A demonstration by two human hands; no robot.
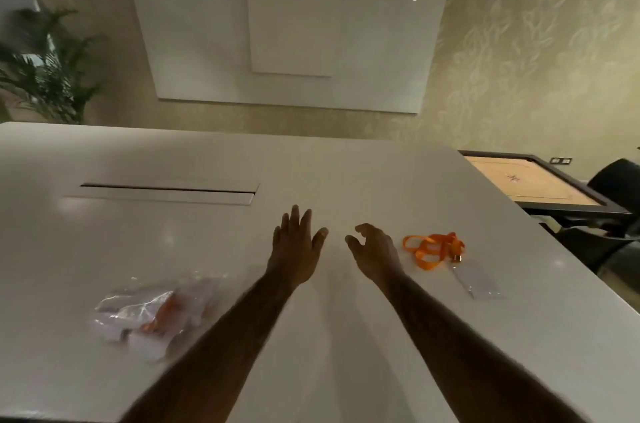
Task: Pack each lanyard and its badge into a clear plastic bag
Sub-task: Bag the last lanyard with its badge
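1. Lying nearest, at the left: packed bags (152,315), clear plastic with orange showing inside; this part appears done.
2. Right of centre: pale flat piece (479,282), probably a badge, just beside the loose orange lanyard (433,249); neither is bagged.
3. Between the two groups: left hand (294,249), fingers spread, and right hand (374,247), fingers loosely curled; both hold nothing above the table (207,162).
4. Judged remaining: one set.

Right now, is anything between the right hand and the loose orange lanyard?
Nothing visible. The right hand is just left of the orange lanyard, empty, with only bare table between them. The pale badge holder lies on the lanyard's near side, out of the path.
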